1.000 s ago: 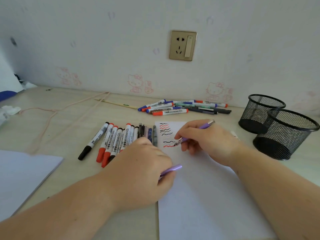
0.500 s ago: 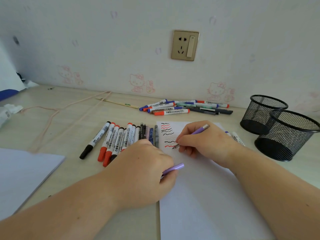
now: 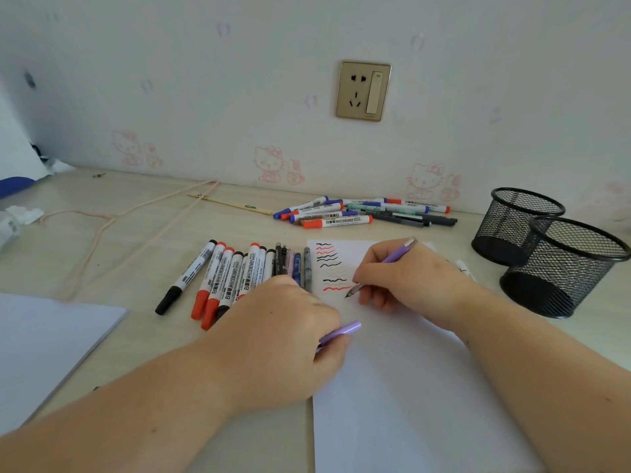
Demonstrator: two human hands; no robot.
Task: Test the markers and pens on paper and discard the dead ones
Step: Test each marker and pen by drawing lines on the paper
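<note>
While a row of markers [image 3: 225,278] lies side by side at ten o'clock of the left hand [image 3: 283,336], that hand curls its fingers around a purple cap [image 3: 341,331] at the left edge of the paper [image 3: 409,387]. At one o'clock from it, the right hand [image 3: 406,278] pinches a purple pen [image 3: 392,257], tip on the sheet just below the wavy test lines [image 3: 331,264]. Two black mesh cups [image 3: 560,264] stand at three o'clock.
</note>
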